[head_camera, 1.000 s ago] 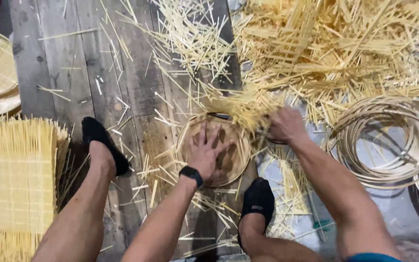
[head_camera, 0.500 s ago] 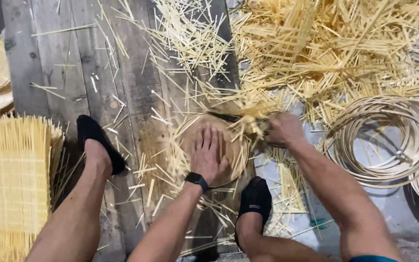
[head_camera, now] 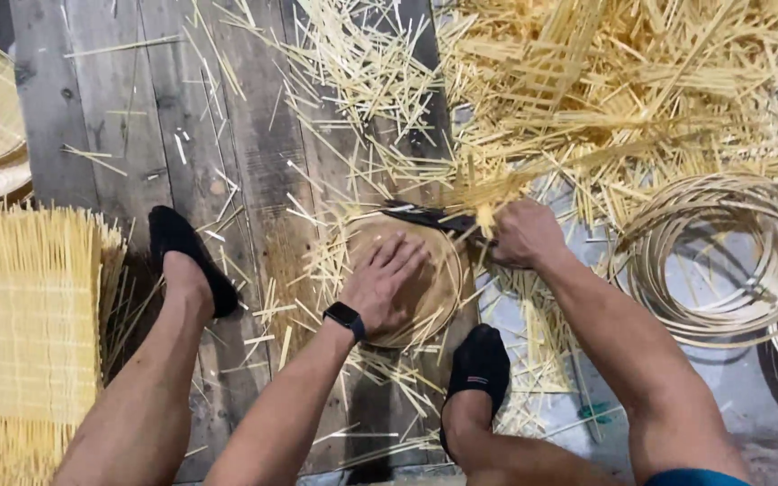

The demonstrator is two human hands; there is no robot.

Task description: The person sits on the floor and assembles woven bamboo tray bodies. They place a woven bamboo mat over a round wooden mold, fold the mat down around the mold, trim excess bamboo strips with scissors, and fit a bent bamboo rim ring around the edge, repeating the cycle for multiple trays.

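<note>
Now pressing left hand [head_camera: 387,286] flat, fingers spread, on tray [head_camera: 438,286]; right hand [head_camera: 522,232] gripping knife [head_camera: 429,217], trimming strips [head_camera: 497,191]; next cut needing steady hold.

Our left hand [head_camera: 387,283] lies flat, palm down, fingers [head_camera: 411,254] spread and pointing up and to the right. A dark watch [head_camera: 344,318] sits on that wrist, and the bare forearm runs back toward the lower left. Our right hand [head_camera: 522,232] is closed in a fist, knuckles up, its forearm stretching down to the lower right. The two hands are near each other, not touching.
</note>
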